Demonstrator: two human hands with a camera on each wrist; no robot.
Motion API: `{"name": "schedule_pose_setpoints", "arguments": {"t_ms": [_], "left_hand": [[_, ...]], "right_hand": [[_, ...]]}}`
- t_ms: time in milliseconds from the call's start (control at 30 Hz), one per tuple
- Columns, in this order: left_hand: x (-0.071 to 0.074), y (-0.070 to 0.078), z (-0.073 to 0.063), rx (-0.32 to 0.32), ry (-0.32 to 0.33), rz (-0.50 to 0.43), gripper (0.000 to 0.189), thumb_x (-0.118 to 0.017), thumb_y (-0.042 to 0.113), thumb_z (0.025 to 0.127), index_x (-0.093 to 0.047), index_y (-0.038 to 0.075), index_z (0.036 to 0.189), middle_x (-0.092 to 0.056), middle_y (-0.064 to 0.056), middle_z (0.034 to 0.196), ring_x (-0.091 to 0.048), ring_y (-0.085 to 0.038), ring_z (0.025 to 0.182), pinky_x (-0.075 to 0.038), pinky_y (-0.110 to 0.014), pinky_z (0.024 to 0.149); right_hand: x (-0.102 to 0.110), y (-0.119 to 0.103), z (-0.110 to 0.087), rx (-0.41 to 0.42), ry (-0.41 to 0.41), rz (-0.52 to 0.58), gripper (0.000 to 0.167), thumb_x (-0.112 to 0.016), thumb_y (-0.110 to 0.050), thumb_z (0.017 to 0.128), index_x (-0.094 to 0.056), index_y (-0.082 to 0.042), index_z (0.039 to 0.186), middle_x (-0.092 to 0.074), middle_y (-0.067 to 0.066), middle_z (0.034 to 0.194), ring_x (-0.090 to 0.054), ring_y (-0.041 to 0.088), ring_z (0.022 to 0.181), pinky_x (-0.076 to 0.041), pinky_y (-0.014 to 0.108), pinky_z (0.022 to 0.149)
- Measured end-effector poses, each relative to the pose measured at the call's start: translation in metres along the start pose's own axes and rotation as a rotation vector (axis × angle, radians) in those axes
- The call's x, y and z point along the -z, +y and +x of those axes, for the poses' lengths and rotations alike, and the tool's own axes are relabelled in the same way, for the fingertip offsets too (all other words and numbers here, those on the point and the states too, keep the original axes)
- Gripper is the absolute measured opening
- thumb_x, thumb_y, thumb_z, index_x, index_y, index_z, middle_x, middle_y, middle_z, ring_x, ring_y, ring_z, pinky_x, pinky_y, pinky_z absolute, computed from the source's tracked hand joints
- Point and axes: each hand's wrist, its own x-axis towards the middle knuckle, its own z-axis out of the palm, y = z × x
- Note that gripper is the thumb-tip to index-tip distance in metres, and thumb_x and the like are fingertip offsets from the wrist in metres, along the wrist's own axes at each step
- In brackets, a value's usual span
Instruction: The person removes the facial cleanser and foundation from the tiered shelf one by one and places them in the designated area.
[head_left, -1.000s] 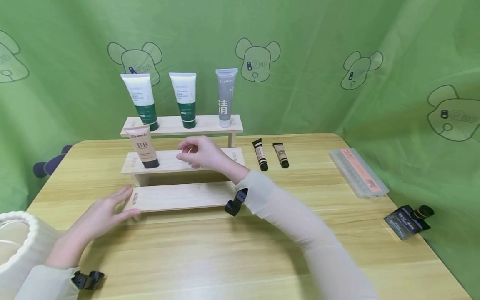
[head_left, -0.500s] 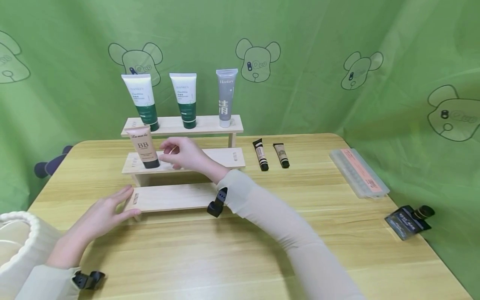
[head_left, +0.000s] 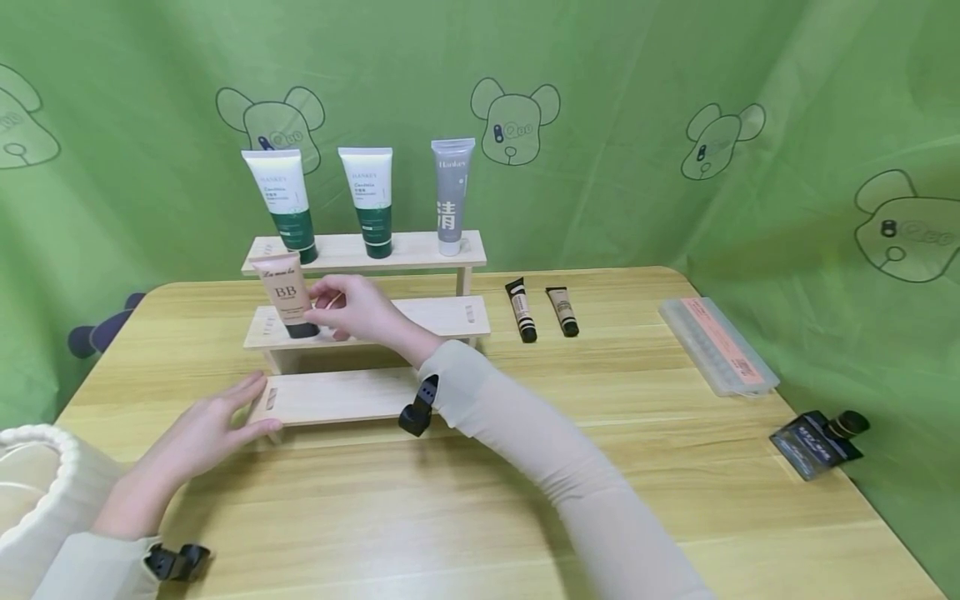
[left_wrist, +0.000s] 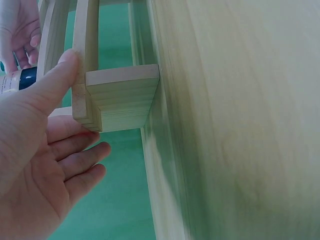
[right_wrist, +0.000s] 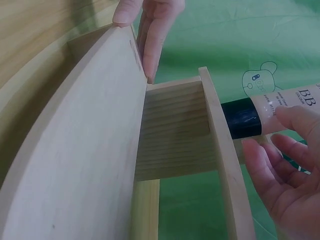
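My left hand [head_left: 197,435] grips the left end of the lowest tier of a wooden step shelf [head_left: 345,393], thumb along the front edge and fingers at the back. My right hand [head_left: 362,310] pinches the right side of a pink BB cream tube [head_left: 285,292], its thumb over the tube's front. That tube stands cap down at the left of the middle tier. In the right wrist view its black cap [right_wrist: 242,118] meets the shelf board. On the top tier stand two white-and-green tubes [head_left: 279,187] [head_left: 367,183] and a grey tube [head_left: 452,196].
Two small tubes [head_left: 521,308] [head_left: 562,311] lie on the table right of the shelf. Farther right are a clear plastic case [head_left: 718,346] and a dark box with a black cap [head_left: 813,443]. A white basket [head_left: 67,475] stands at the left edge. Green cloth hangs behind.
My right hand has moved left along the middle tier, from beside the BB cream tube to its right side. The left hand has stayed on the lowest tier.
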Motion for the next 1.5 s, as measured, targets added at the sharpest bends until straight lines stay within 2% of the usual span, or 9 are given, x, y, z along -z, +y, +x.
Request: {"name": "schedule_pose_setpoints", "arguments": {"t_ms": [367,933,1133,1333,1500], "left_hand": [[0.0,-0.001,0.0,0.004,0.002,-0.011,0.074,-0.064,0.04,0.085,-0.039,-0.012,0.132,-0.033,-0.032,0.136,-0.035,-0.053,0.118,-0.03,-0.062,0.095],[0.0,0.0,-0.002,-0.005,0.016,-0.01,0.074,-0.065,0.04,0.084,-0.04,-0.012,0.131,-0.034,-0.032,0.136,-0.036,-0.052,0.117,-0.03,-0.062,0.095],[-0.002,-0.001,-0.002,-0.014,0.03,-0.006,0.073,-0.066,0.039,0.083,-0.041,-0.012,0.13,-0.035,-0.032,0.135,-0.036,-0.052,0.117,-0.03,-0.061,0.096],[-0.001,-0.001,-0.003,-0.002,0.018,-0.015,0.074,-0.065,0.039,0.084,-0.04,-0.012,0.131,-0.033,-0.032,0.136,-0.035,-0.052,0.118,-0.03,-0.061,0.096],[-0.001,0.0,-0.003,0.002,0.015,-0.024,0.074,-0.065,0.039,0.084,-0.039,-0.012,0.131,-0.033,-0.032,0.136,-0.034,-0.052,0.118,-0.029,-0.062,0.096]], "right_hand": [[-0.004,0.003,0.003,0.002,-0.003,0.006,0.028,-0.069,-0.011,0.084,-0.062,0.0,0.109,-0.058,0.004,0.082,-0.056,0.011,0.066,-0.055,0.027,0.052],[-0.002,0.009,-0.007,0.077,0.041,0.009,0.021,-0.068,-0.01,0.084,-0.063,0.0,0.102,-0.06,0.003,0.081,-0.056,0.01,0.065,-0.055,0.025,0.054],[0.012,0.008,-0.026,0.081,0.041,0.013,0.022,-0.068,-0.01,0.084,-0.063,0.001,0.102,-0.062,0.006,0.085,-0.058,0.014,0.069,-0.055,0.026,0.056],[0.036,0.008,-0.048,0.061,0.062,0.024,0.027,-0.068,-0.01,0.084,-0.062,0.002,0.107,-0.061,0.008,0.09,-0.057,0.017,0.079,-0.054,0.026,0.061],[0.058,0.009,-0.068,0.064,0.099,0.022,0.023,-0.066,-0.006,0.084,-0.061,0.005,0.104,-0.061,0.011,0.09,-0.058,0.02,0.082,-0.055,0.029,0.063]]}}
